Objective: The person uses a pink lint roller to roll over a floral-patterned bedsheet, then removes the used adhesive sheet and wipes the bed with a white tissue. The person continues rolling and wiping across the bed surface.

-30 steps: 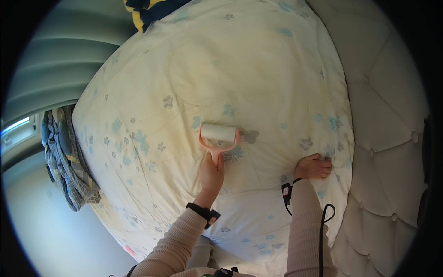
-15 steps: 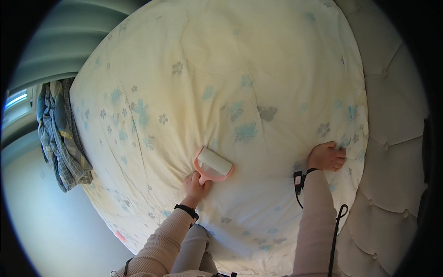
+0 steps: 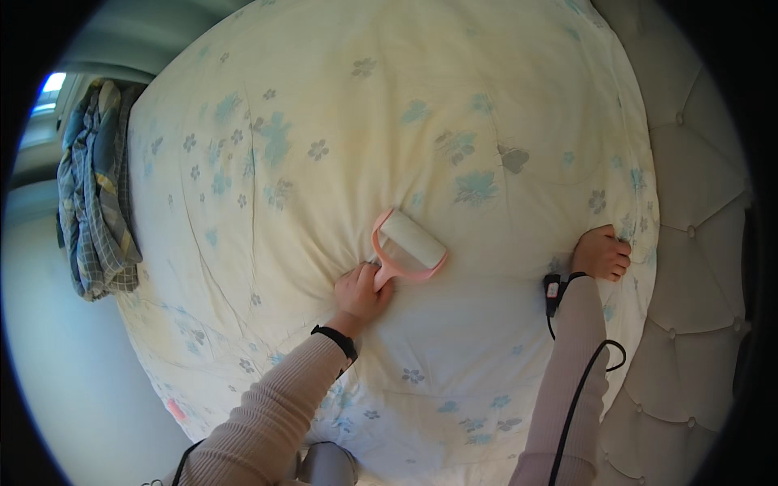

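My left hand (image 3: 363,293) is closed round the pink handle of a lint roller (image 3: 412,240). The roller's white cylinder lies against a cream bed cover (image 3: 324,211) printed with blue and grey flowers. Creases in the cloth spread out around that hand and the roller. Farther right, close to the cover's right border, my right hand (image 3: 601,253) presses down with its fingers curled in. Whether cloth is caught under those fingers is hidden.
A tufted beige headboard (image 3: 697,267) runs along the right side of the bed. At the left edge hangs a bundled checked cloth (image 3: 99,190), below a grey-green curtain (image 3: 138,36). A black cable (image 3: 579,389) trails along my right forearm.
The whole view has shifted, so the bed and both hands appear higher and farther right. Against the cover's pattern, the lint roller has slid slightly away from me; my right hand stays in place.
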`<state>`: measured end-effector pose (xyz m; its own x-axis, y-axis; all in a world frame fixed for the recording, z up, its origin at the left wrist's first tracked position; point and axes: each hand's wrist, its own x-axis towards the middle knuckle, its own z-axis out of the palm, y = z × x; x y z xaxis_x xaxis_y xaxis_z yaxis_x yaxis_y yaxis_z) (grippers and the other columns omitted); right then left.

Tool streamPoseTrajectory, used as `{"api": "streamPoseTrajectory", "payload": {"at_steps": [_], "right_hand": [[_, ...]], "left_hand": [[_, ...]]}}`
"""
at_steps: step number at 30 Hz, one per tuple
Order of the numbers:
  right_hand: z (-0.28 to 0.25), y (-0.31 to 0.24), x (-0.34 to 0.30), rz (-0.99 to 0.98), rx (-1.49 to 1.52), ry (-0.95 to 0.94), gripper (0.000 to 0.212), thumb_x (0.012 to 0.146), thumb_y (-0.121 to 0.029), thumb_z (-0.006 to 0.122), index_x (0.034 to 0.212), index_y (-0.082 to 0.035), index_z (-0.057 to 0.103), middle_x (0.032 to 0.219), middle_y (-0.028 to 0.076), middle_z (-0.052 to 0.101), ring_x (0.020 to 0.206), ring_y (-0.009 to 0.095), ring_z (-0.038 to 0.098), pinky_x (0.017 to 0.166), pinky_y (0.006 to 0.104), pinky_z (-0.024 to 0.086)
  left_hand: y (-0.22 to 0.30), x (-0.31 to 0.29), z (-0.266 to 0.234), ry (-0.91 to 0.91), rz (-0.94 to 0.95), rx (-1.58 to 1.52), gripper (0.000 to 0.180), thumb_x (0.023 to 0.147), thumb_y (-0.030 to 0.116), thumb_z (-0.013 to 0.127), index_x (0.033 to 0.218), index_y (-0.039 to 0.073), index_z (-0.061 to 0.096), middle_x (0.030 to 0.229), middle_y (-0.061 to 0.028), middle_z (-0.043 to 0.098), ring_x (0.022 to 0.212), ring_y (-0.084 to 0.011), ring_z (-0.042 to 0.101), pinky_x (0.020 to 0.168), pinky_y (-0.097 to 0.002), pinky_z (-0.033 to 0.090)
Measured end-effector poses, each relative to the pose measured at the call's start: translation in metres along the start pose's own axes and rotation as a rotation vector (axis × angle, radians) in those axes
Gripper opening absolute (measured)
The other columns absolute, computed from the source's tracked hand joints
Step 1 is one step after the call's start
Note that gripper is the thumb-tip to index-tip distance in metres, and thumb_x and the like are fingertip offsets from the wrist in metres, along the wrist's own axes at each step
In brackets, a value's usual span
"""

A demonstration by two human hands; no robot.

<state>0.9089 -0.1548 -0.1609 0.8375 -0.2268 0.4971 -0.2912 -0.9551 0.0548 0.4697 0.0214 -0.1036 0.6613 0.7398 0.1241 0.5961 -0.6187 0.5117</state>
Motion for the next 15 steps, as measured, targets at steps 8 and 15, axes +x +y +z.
{"api": "streamPoseTrajectory", "payload": {"at_steps": [8, 15], "right_hand": [[-0.044, 0.041, -0.021, -0.081, 0.442, -0.314, 0.057, 0.086, -0.040, 0.061, 0.129, -0.003, 0.056, 0.121, 0.023, 0.058, 0.115, 0.039, 0.054, 0.100, 0.0497, 0.042], [-0.202, 0.176, -0.263, -0.325, 0.815, -0.332, 0.051, 0.083, -0.016, 0.066, 0.130, 0.000, 0.053, 0.128, 0.022, 0.053, 0.122, 0.041, 0.047, 0.106, 0.0502, 0.036]], "left_hand": [[-0.017, -0.007, 0.013, 0.014, 0.040, -0.062, 0.019, 0.084, 0.024, 0.070, 0.087, 0.011, 0.056, 0.072, -0.0101, 0.063, 0.064, -0.0345, 0.064, 0.056, -0.0480, 0.050], [-0.009, -0.001, -0.008, -0.120, 0.035, -0.088, 0.022, 0.091, 0.029, 0.063, 0.092, 0.009, 0.055, 0.085, -0.0143, 0.068, 0.072, -0.0368, 0.067, 0.063, -0.0496, 0.054]]}}
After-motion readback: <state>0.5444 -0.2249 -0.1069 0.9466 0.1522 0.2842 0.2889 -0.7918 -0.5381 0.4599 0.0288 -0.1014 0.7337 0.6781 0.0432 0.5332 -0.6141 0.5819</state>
